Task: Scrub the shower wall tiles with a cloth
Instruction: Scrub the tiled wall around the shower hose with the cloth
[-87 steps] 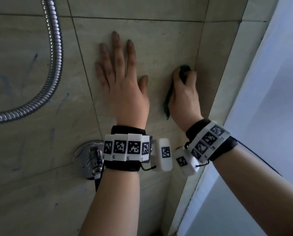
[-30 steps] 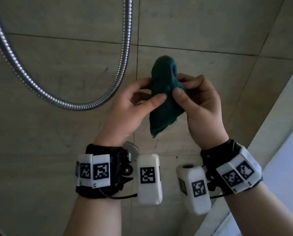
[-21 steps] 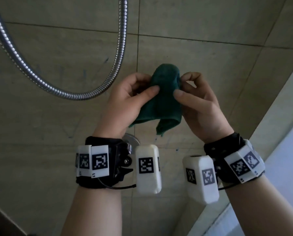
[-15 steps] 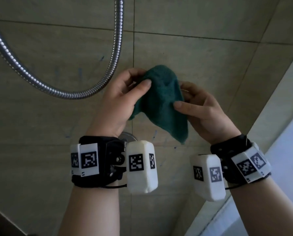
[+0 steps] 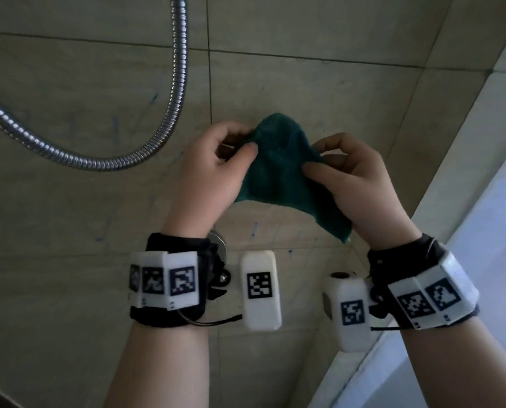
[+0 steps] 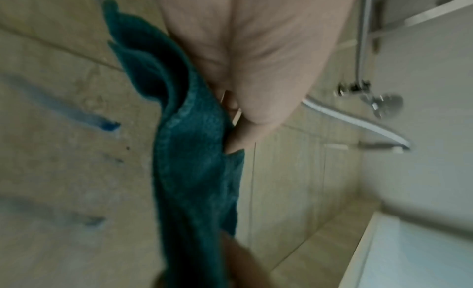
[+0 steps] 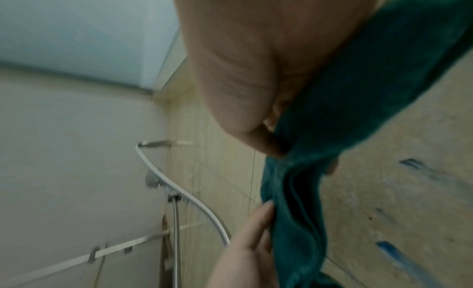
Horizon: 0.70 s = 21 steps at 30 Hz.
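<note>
Where tiles [image 5: 319, 92] meet, hose [image 5: 175, 92] beside cloth [image 5: 278, 175].

**Both hands raised, pinching the cloth**

Left hand [image 5: 213, 172] sits at the left edge of the cloth [image 5: 278, 175], thumb and curled fingers pinching it. Right hand [image 5: 354, 184] sits at the cloth's right edge, thumb and forefinger pinching the fabric there. Both forearms rise from below the cloth, wrists level with each other, palms turned inward.
</note>
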### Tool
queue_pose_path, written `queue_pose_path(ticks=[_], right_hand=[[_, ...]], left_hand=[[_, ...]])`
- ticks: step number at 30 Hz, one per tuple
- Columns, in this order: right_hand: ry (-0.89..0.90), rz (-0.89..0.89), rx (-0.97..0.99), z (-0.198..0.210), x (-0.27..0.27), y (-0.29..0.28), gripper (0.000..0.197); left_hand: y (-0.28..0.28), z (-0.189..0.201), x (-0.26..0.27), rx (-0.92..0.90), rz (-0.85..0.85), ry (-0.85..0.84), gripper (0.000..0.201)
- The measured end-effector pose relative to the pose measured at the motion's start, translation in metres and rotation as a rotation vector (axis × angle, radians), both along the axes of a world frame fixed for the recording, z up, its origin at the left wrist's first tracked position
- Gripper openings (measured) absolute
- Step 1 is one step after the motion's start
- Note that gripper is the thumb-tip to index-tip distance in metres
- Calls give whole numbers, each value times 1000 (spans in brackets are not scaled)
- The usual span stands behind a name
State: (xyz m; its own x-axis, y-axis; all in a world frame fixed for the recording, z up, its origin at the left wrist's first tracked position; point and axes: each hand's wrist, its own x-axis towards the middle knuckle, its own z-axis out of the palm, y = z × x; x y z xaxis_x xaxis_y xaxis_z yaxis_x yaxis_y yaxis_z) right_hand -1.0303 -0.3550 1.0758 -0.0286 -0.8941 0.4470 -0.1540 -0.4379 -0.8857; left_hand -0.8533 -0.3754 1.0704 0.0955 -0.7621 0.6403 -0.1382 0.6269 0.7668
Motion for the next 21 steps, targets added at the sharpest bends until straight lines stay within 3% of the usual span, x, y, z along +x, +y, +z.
queue_pose_path(ticks=[4,8,11,15,18,21], right_hand=[[290,-292,-181,-2,4,-6,11],[372,-358,-328,-2,10,-8,11],[284,-182,-281,0,15,-5,27],[175,33,-141,1,18,1,43],[80,209,-88,3,20,1,51],[-120,337,-58,8,18,1,43]], left_hand=[[-2,-3,-10,-173,111,-186,14],[-5,-5,-13,-214,17,-230,19],[-6,-6,-15,-151,-57,-185,24],[0,-2,-15,44,-201,94,10],[0,-2,-13,109,-316,194,32],[-4,-4,-10,148,-285,211,35]])
